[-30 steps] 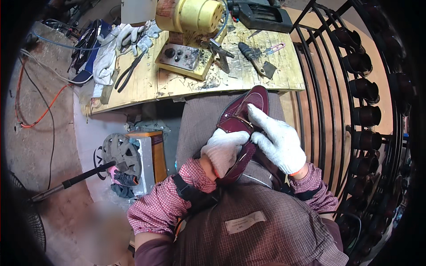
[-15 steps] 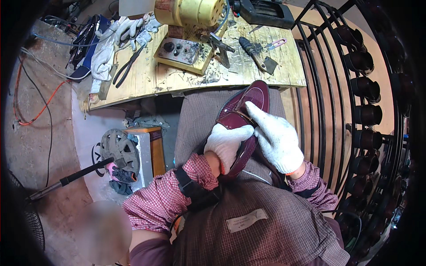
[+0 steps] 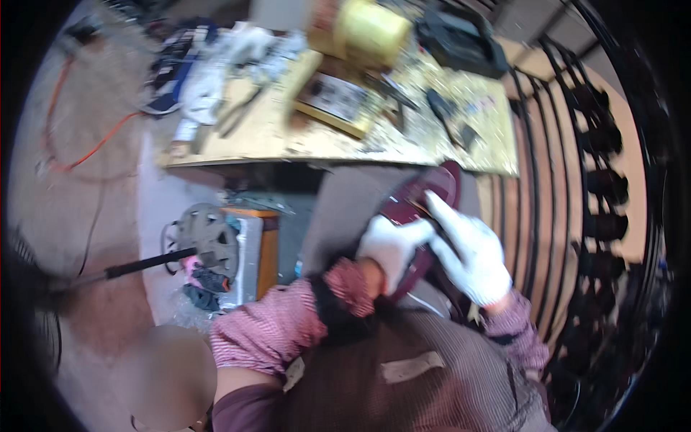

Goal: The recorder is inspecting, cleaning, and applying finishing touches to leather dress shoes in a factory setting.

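Note:
A glossy burgundy loafer [image 3: 449, 181] lies over my lap, its toe pointing away and slightly right. My left hand [image 3: 394, 246], in a white knit glove, is closed round the middle of the shoe near its opening, the thumb across the top. On the shoe's right side, my gloved right hand [image 3: 475, 265] has its fingers stretched out, with a fingertip touching the upper near the strap. My hands hide much of the heel half. Motion blur softens the fine details.
Ahead stands a wooden workbench [image 3: 237, 147] bearing a yellow machine [image 3: 367, 32], a control box [image 3: 332, 97], a dark-handled tool [image 3: 445, 115], pliers [image 3: 241, 111] and white gloves [image 3: 205, 86]. To the right, a black metal rack [image 3: 536, 209] holds several dark shoes. A black pole [image 3: 147, 265] juts in from the left.
The whole view has shifted and blurred, so the bench and hands appear farther right and lower. Both hands keep nearly the same places on the loafer.

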{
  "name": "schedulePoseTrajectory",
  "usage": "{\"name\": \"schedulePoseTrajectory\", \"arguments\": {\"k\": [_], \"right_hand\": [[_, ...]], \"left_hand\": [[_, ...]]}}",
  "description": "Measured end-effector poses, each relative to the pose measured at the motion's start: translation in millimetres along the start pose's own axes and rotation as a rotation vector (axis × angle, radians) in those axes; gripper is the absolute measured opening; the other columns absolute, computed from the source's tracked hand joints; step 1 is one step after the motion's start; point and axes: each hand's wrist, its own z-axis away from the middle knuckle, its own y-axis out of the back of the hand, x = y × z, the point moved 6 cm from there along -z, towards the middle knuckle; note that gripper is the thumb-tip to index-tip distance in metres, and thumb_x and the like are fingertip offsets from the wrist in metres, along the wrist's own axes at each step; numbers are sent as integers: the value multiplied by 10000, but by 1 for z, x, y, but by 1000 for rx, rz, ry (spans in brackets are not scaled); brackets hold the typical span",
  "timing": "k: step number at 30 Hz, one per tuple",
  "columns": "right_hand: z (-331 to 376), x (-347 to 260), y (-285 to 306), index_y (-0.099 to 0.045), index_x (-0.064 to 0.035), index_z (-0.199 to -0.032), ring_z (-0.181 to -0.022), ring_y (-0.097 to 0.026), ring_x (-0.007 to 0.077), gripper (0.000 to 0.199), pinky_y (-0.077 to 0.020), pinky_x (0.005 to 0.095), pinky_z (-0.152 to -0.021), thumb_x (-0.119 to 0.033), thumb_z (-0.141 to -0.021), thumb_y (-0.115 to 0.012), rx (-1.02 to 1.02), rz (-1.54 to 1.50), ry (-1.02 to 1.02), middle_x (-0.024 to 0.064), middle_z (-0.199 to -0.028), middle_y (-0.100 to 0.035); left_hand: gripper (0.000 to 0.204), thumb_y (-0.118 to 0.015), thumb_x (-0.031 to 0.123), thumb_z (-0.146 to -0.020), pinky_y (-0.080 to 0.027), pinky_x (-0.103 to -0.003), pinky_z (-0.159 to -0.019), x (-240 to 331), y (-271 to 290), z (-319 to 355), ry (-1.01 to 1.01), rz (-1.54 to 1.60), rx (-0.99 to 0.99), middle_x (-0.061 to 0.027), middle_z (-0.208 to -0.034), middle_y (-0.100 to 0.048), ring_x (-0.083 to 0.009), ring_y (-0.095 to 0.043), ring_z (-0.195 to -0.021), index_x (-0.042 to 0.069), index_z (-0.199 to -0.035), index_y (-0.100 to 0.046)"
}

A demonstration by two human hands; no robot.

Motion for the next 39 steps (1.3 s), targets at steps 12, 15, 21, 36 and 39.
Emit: {"name": "schedulePoseTrajectory", "arguments": {"k": [12, 15, 21, 36, 39], "right_hand": [[-29, 17, -14, -537, -161, -1545, -1012, -725, 375, 856, -579, 444, -884, -158, -751, -856, -134, 36, -80, 166, -1113, -749], [-38, 26, -15, -536, -187, -1546, -1019, -734, 369, 828, -586, 457, -887, -184, -778, -846, -186, 63, -106, 155, -1116, -763], [-49, 17, -19, -502, -172, -1561, -942, -743, 377, 782, -589, 489, -826, -241, -831, -776, -380, 306, -104, 180, -1035, -758], [-41, -8, -36, -314, -70, -1660, -775, -764, 307, 826, -590, 459, -658, -197, -914, -645, -492, 700, -122, 159, -960, -741], [-41, -6, -37, -335, -71, -1650, -759, -759, 306, 815, -586, 461, -648, -198, -909, -648, -476, 699, -90, 151, -940, -737]], "left_hand": [[351, -746, 254, -960, -546, -349, -789, -39, -28, 12, 889, 914, 151, -67, -1045, -757, -169, -673, -905, 14, -1216, -741], [443, -752, 367, -970, -561, -362, -834, -42, -29, 14, 956, 863, 210, -92, -1078, -763, -198, -696, -948, 7, -1227, -727], [664, -693, 565, -975, -555, -415, -886, -33, -18, 9, 840, 742, 126, -173, -1152, -765, -251, -705, -1008, -11, -1304, -706], [796, -562, 659, -993, -523, -430, -943, -76, -49, 12, 1015, 505, 63, -263, -1255, -735, -361, -700, -1119, -59, -1315, -681], [727, -548, 604, -1026, -519, -421, -929, -71, -50, 10, 990, 566, 75, -237, -1211, -753, -335, -691, -1068, -51, -1310, -687]]}}
